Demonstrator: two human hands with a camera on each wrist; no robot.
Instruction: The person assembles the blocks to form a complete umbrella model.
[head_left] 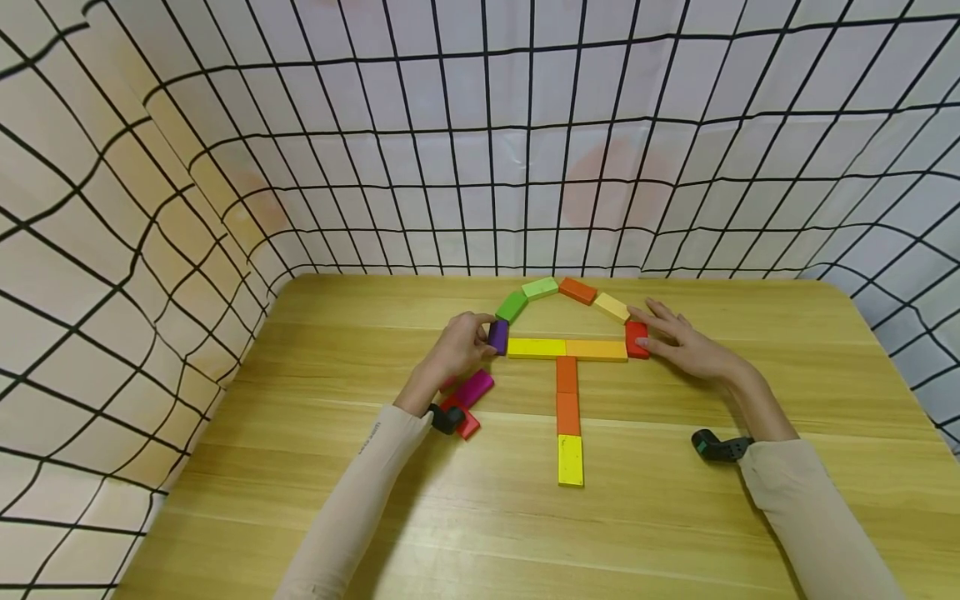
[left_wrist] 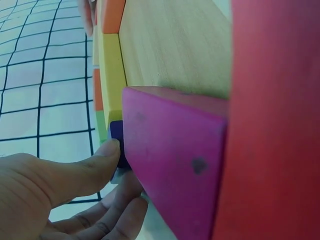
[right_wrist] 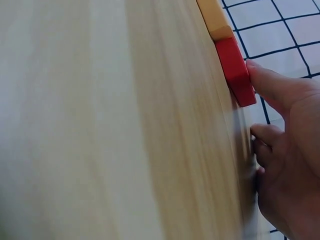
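Note:
My left hand [head_left: 456, 343] pinches a dark purple block [head_left: 498, 337] at the left end of an arch of blocks; the left wrist view shows the thumb on that purple block [left_wrist: 117, 142]. My right hand [head_left: 686, 343] lies with fingers extended and spread beside a red block [head_left: 637, 340] at the arch's right end. In the right wrist view its thumb touches the side of the red block [right_wrist: 236, 72]. Between these ends run a green block [head_left: 512, 307], a light green block [head_left: 540, 288], an orange-red block [head_left: 577, 291] and a pale yellow block [head_left: 612, 307].
Under the arch, a yellow block [head_left: 537, 348] and a light orange block [head_left: 596, 350] form a bar. Orange blocks [head_left: 567, 413] and a yellow block [head_left: 571, 461] run down from it. A magenta block [head_left: 475, 388] and red blocks [head_left: 468, 427] lie by my left wrist. Black netting [head_left: 487, 129] surrounds the table.

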